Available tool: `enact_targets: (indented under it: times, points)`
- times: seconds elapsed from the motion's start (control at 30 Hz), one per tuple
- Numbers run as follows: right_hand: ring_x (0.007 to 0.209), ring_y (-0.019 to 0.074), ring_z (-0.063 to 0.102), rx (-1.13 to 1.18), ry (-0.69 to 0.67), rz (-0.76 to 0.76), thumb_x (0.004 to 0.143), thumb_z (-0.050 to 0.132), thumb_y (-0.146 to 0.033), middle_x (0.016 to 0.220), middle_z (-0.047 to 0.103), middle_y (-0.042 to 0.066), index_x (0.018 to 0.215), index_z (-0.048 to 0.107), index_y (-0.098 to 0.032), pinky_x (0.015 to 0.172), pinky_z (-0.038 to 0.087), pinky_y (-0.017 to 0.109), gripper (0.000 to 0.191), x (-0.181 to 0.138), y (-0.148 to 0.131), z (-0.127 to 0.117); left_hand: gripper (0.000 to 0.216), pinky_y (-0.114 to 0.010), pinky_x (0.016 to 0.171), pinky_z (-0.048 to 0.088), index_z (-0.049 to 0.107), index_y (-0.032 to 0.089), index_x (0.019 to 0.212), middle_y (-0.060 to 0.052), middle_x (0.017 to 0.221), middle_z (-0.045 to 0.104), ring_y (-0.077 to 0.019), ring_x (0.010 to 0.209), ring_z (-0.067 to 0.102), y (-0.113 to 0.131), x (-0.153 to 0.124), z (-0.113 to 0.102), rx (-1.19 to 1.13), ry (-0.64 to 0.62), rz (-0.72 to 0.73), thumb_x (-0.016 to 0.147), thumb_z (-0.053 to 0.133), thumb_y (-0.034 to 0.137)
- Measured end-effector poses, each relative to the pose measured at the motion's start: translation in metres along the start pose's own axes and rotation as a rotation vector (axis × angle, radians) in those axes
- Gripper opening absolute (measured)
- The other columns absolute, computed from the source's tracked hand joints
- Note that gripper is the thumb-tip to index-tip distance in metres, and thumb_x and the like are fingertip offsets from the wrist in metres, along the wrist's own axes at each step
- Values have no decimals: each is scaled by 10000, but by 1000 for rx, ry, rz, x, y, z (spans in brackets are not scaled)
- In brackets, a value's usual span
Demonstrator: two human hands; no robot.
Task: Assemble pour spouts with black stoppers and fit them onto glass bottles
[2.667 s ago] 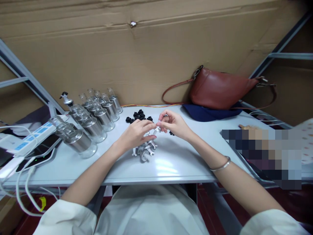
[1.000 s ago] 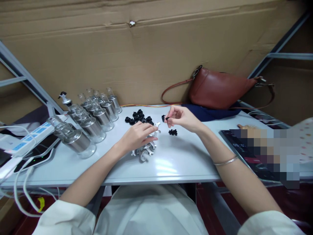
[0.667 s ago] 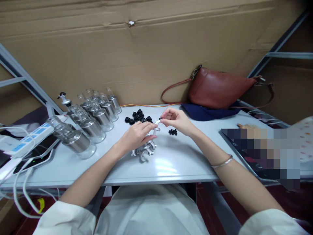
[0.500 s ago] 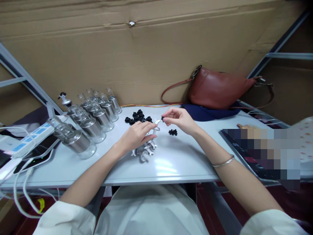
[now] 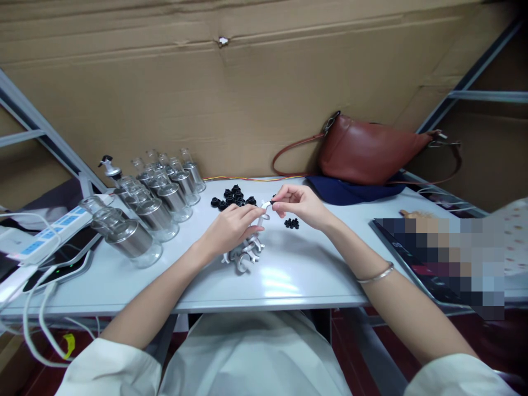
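Note:
Between the fingers of my left hand [image 5: 236, 224] is a white pourer spout [image 5: 266, 205], its tip pointing right. My right hand [image 5: 300, 205] pinches a small black cap [image 5: 273, 200] right at that tip; fingers partly hide the cap. Below my left hand lies a pile of more white spouts [image 5: 244, 258]. Several small black caps [image 5: 292, 223] sit in a cluster under my right hand. Behind my left hand are several larger black stoppers [image 5: 233, 196].
Glass bottles with metal bands [image 5: 134, 239] stand in rows at left; a white pourer with a black tip [image 5: 109, 166] tops one. A power strip [image 5: 58, 228] lies far left. A brown bag [image 5: 367, 148] rests on dark blue cloth [image 5: 350, 190] at back right. A tablet-like device [image 5: 406, 261] is at right.
My right hand has moved slightly left, bringing the small black cap to the tip of the white spout. My left hand has stayed nearly still, still gripping the spout.

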State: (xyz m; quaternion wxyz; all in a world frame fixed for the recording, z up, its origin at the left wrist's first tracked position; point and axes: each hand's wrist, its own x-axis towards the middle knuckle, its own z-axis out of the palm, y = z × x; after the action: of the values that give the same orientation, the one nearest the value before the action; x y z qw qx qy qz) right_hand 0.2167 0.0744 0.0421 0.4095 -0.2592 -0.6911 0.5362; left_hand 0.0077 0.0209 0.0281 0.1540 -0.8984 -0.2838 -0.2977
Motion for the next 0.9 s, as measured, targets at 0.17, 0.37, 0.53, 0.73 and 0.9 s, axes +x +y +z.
enact_targets:
  times: [0.17, 0.37, 0.53, 0.73, 0.9]
  points:
    - [473, 82, 478, -52, 36, -29, 623, 779, -417, 503, 549, -52, 692, 538, -178, 491, 385, 235, 346, 1, 2, 1, 266, -274, 700, 422, 491, 134, 1154, -111, 1069, 655, -161, 887, 642, -1, -1, 2, 15, -33, -26, 939, 461, 287]
    - [526, 101, 524, 69, -4, 13, 646, 779, -377, 571, 607, -16, 726, 598, -160, 560, 415, 262, 294, 1, 6, 0, 272, -276, 703, 432, 467, 123, 1150, -109, 1041, 661, -151, 832, 645, 0, -1, 4, -13, -13, -7, 941, 454, 296]
    - [599, 100, 516, 407, -120, 210, 688, 744, -268, 675, 593, 0, 907, 644, -154, 568, 403, 247, 266, -2, 2, 1, 270, -277, 711, 441, 448, 133, 1171, -118, 1061, 651, -155, 870, 644, 1, 0, 3, -17, -13, 6, 952, 424, 289]
    - [588, 99, 433, 563, -336, 369, 788, 603, -209, 693, 527, 16, 1016, 643, -101, 550, 365, 247, 256, -5, -2, -1, 267, -273, 715, 444, 459, 140, 1168, -106, 1023, 659, -154, 893, 640, 3, 1, 3, -28, 3, 34, 948, 433, 290]
    - [595, 104, 417, 601, -383, 366, 781, 609, -202, 680, 487, 9, 1012, 638, -100, 567, 357, 248, 254, -6, -2, -2, 261, -258, 698, 442, 480, 137, 1137, -96, 1001, 665, -137, 830, 641, 4, 2, 2, -3, 56, 59, 940, 451, 305]
